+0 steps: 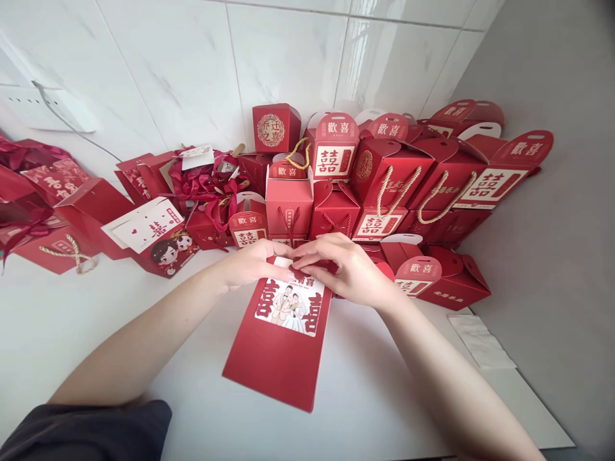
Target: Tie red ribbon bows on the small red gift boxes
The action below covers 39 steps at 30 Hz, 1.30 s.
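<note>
A red gift box (273, 365) with a bride-and-groom picture and double-happiness characters lies in front of me on the white tabletop. Both my hands meet at its far end. My left hand (254, 264) holds the left corner there, its thumb lying across the white picture panel. From the other side my right hand (339, 266) bends its fingers over the same end, fingertips pressed to the card near the left ones. What the fingertips pinch is partly hidden behind them.
Stacked red gift boxes (384, 173), some with rope handles, line the tiled wall. To the left are boxes with dark red ribbons (206, 182) and a box with cartoon faces (168, 246). White tissues (480, 339) lie by the grey wall at right. A socket strip (48, 105) is at left.
</note>
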### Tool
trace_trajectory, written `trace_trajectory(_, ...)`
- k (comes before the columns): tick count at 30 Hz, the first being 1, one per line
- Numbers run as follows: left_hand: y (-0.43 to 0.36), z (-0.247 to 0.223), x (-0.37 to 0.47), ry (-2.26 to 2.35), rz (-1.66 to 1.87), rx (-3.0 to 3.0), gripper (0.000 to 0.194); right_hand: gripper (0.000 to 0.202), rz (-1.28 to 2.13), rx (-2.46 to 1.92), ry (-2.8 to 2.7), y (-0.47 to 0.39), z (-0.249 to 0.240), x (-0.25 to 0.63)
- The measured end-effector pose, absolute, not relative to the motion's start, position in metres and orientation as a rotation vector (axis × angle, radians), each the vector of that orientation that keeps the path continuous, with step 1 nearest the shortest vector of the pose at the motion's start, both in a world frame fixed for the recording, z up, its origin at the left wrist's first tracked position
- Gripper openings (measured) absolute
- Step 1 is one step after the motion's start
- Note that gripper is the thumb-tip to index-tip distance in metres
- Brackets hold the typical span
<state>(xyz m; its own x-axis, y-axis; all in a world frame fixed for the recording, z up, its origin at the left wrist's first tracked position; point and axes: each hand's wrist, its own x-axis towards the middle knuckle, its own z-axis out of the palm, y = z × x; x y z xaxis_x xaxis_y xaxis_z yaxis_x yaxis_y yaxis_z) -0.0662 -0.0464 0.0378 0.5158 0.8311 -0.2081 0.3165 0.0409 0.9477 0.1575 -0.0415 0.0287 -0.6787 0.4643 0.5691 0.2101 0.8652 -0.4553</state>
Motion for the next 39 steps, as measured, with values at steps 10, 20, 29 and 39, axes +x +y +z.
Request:
trace_trajectory(10,-0.059,0.05,-0.068,0.958,0.553,2.078,0.029,0.011,0.455,-0.858,-2.342,-0.064,0.041,0.155)
trace_trajectory(20,-0.066,0.051,-0.063,0.822,0.48,1.984,0.015,0.008,1.103,-0.742,-2.239,-0.074,0.064,0.176)
trace_trajectory(29,-0.064,0.05,-0.069,0.649,0.281,1.7,0.016,0.02,1.163,-0.711,-2.346,-0.079,0.075,0.189)
trace_trajectory(39,-0.055,0.044,-0.072,0.545,0.239,1.806,0.017,0.004,1.443,-0.378,-2.093,-0.084,0.066,0.173)
